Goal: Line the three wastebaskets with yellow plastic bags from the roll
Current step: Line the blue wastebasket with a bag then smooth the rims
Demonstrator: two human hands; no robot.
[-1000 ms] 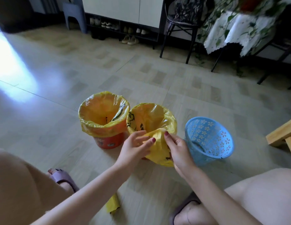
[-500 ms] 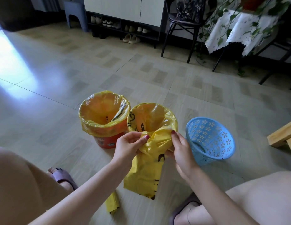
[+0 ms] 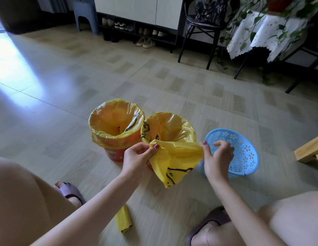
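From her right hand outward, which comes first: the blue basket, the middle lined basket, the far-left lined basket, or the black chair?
From the right hand:
1. Blue basket, just behind the hand.
2. Middle lined basket, to its left.
3. Left lined basket, farther left.
4. Black chair, far back by the cupboard.

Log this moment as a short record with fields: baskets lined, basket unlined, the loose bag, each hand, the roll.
lined: orange basket and middle basket, each with a yellow bag folded over its rim
unlined: blue basket, tilted, no bag
loose bag: stretched between both hands, in front of the middle basket
left hand: pinches the bag's left edge
right hand: pinches its right edge
roll: on the floor between the feet
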